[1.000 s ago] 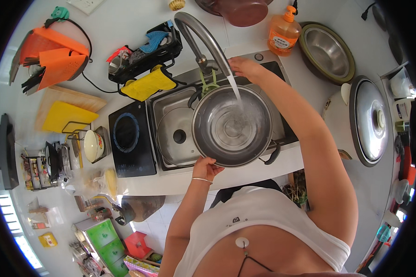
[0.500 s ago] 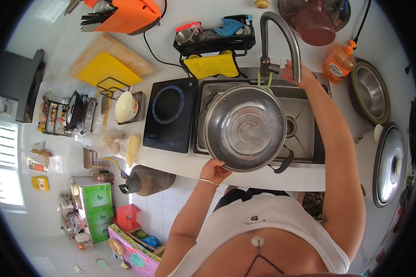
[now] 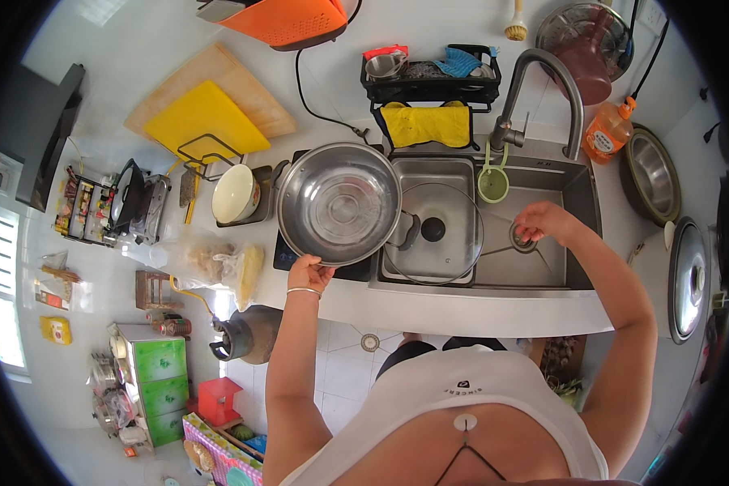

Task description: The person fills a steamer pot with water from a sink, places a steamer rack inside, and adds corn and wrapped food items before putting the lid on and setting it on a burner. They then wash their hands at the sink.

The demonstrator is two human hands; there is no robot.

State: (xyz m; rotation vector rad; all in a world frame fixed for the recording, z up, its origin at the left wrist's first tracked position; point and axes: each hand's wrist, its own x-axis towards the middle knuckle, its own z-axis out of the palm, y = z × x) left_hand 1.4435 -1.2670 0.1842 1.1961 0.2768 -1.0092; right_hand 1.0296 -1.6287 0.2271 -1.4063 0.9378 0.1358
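over the cooktop (image 3: 286, 257) near the counter's (image 3: 462, 314) front edge | steel pan (image 3: 342, 202), contact beneath unclear | left hand (image 3: 311, 273) pinching its front rim | right hand (image 3: 540, 224) loosely curled, empty, over the sink (image 3: 498, 275) | likely stiff, weighty, slick if wet; grip both side handles (image 3: 410, 232)

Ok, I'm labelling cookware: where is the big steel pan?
In the head view, the pan is left of the sink, over the black induction cooktop, its near rim held by the left hand.
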